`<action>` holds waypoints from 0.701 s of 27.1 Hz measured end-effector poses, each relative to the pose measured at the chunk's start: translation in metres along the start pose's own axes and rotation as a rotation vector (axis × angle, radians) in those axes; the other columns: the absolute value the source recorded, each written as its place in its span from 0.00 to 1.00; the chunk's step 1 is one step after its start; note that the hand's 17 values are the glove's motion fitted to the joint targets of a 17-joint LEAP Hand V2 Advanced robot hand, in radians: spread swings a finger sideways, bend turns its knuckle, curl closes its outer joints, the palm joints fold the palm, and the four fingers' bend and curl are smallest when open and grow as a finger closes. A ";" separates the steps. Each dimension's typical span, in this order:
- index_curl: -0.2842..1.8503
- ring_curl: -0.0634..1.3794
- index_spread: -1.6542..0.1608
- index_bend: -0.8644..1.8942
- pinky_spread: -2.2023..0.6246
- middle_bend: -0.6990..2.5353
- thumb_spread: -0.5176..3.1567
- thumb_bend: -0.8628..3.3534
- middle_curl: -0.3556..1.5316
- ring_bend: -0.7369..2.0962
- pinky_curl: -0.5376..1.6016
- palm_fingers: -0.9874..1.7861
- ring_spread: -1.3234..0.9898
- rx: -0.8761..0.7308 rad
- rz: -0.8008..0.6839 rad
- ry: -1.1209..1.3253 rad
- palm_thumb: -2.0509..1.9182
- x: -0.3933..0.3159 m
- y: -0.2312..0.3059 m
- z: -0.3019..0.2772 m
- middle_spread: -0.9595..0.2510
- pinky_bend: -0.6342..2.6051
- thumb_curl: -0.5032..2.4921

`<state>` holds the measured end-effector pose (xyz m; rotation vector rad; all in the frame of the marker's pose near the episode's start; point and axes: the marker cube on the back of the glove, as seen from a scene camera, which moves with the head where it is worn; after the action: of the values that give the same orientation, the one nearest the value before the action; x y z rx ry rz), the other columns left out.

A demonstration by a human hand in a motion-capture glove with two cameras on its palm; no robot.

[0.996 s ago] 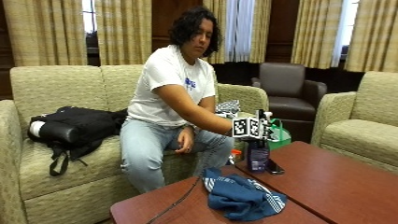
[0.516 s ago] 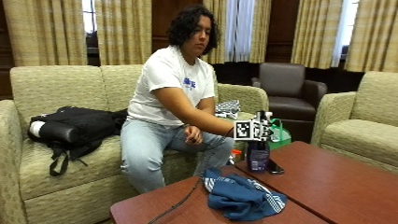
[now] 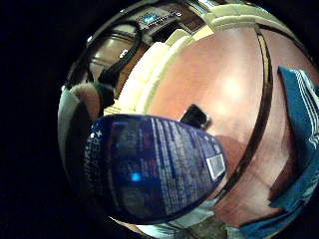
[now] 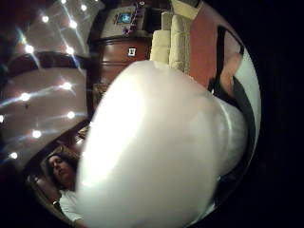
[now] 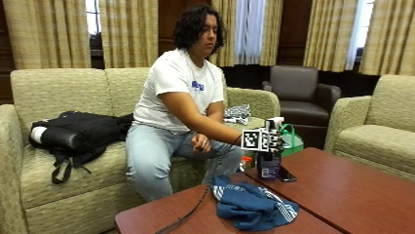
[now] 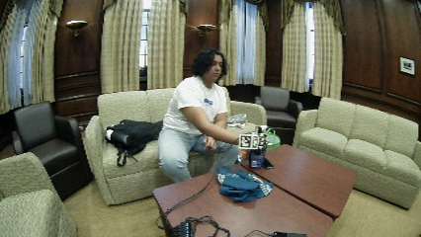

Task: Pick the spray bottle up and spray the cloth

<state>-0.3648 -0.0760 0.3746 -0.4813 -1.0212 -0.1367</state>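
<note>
- The spray bottle (image 5: pixel 268 165) stood upright on the wooden table (image 5: pixel 350 190), at the table edge nearest the seated person; its body was dark blue with a printed label, its top white.
- The gloved right hand (image 5: pixel 271 141) was at the bottle's white top, reaching out from the person on the sofa (image 5: pixel 52 185). Whether the fingers were curled round the bottle's head or only beside it could not be told.
- In the little finger side palm view the bottle's blue label (image 3: pixel 154 167) lay close to the palm, with the table behind it; in the thumb side palm view the white top (image 4: pixel 156 147) filled most of the frame.
- The blue cloth (image 5: pixel 250 204) with white stripes lay crumpled on the table, near the bottle and on the side towards the camera, not touching it.
- A dark phone (image 5: pixel 286 174) lay flat on the table just beside the bottle's base.
- The bare left hand (image 5: pixel 201 143) rested by the person's thigh.
- A black bag (image 5: pixel 78 134) lay on the sofa beside the person.
- A green bag (image 5: pixel 292 140) stood behind the bottle, off the table.
</note>
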 end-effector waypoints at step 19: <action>0.30 0.30 0.70 0.33 0.83 0.32 0.37 0.19 0.40 0.40 0.42 0.53 0.50 -0.087 -0.005 0.300 0.64 0.004 0.063 -0.034 0.65 0.28 0.34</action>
<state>-0.3153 -0.0343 0.3432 -0.5192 -0.7250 -0.2511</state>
